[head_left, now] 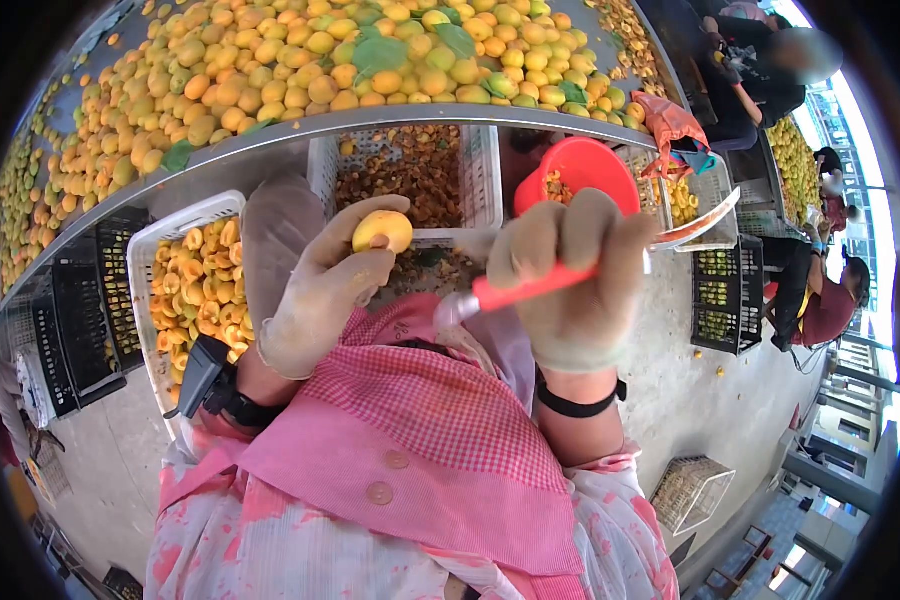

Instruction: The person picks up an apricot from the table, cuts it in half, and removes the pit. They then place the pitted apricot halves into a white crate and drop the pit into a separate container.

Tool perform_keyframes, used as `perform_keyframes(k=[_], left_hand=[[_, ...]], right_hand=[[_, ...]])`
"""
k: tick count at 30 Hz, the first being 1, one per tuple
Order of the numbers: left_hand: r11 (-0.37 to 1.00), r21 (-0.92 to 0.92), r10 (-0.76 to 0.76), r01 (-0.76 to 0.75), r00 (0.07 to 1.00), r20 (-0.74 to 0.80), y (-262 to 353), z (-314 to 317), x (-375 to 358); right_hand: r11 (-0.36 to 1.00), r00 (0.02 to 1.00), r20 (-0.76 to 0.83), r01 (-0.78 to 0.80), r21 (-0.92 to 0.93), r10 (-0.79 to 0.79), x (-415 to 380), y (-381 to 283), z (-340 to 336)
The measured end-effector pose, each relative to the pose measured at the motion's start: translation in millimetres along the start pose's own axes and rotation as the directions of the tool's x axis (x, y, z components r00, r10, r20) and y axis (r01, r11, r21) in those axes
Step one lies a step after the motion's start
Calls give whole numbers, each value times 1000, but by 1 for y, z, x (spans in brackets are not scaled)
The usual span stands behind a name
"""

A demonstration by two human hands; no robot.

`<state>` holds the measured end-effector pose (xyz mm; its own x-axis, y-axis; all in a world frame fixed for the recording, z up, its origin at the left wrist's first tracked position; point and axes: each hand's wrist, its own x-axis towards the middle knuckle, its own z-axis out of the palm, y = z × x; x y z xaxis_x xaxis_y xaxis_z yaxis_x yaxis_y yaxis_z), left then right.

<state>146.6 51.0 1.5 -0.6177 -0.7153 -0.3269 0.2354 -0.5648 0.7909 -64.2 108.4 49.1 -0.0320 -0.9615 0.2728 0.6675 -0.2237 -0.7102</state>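
Note:
Between the gloved thumb and fingers of my left hand (315, 280) is a yellow apricot (383, 232), held up in front of my chest. My right hand (575, 280), also gloved and slightly blurred, is closed round the red handle of a knife (530, 287). The knife's curved blade (705, 220) points out to the right, away from the fruit. The two hands are apart. Below and left of my left hand, a white crate (148, 250) holds pitted apricot halves (205, 290).
A metal table (280, 138) heaped with whole apricots (300, 70) spans the front. Beneath it are a white crate of pits and scraps (485, 180) and a red bucket (595, 165). Black crates (728, 300) stand at the right. Other people (830, 300) sit farther right.

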Motion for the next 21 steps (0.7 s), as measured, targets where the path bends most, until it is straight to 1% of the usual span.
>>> perform_keyframes(k=[1,2,3,4,5,6,7,8,9,10,11,12,13,14,15,16,18,19,21], left_hand=[[999,-37,0,0,1000,22,-1,0,1],[1000,-29,4,-3,1000,18,-2,4,2],[990,114,88,-86,996,-17,-4,12,2],[953,257,174,-159,984,-37,-6,17,3],[904,366,240,-219,971,-13,-10,16,5],[901,373,241,-219,970,-12,-10,16,6],[925,342,180,-168,984,-3,-11,16,8],[944,310,118,-114,993,9,-11,17,9],[930,357,98,-84,995,-20,-12,20,9],[929,360,99,-86,995,-18,-12,21,9],[934,354,57,-49,998,-14,-12,23,10],[937,348,17,-12,1000,-9,-11,25,10],[937,350,19,-15,1000,-7,-10,26,9],[949,312,-42,36,999,11,-8,28,8],[957,276,-101,89,994,30,-7,29,7],[957,279,-98,86,995,30,-8,30,7],[906,422,40,-40,999,8,-13,31,8],[905,424,42,-41,999,8,-15,31,10],[820,544,194,-179,981,30,-20,30,11]], right_hand=[[999,997,-73,31,-31,-33,0,7,-2],[996,987,-145,61,-63,-70,0,14,-1],[996,987,-143,67,-55,-74,1,17,-1],[995,982,-158,102,-4,-101,2,19,-1],[990,976,-176,137,45,-127,3,21,-1],[989,976,-175,143,50,-132,5,19,4],[947,959,-179,168,-275,-222,6,15,11],[803,939,-154,168,-572,-307,7,14,15],[803,938,-155,171,-571,-310,8,16,17],[914,936,-190,222,-340,-298,11,20,19],[961,936,-219,264,-86,-277,13,21,20],[960,935,-218,267,-87,-280,14,21,20],[929,939,-143,272,-251,-314,15,20,20],[870,941,-64,280,-406,-333,16,20,21],[842,934,-66,285,-459,-352,16,22,21],[841,933,-63,289,-457,-354,16,22,22],[812,932,-16,308,-495,-363,16,22,24],[812,931,-15,310,-494,-365,16,22,24],[842,937,-14,307,-444,-349,16,22,24]])
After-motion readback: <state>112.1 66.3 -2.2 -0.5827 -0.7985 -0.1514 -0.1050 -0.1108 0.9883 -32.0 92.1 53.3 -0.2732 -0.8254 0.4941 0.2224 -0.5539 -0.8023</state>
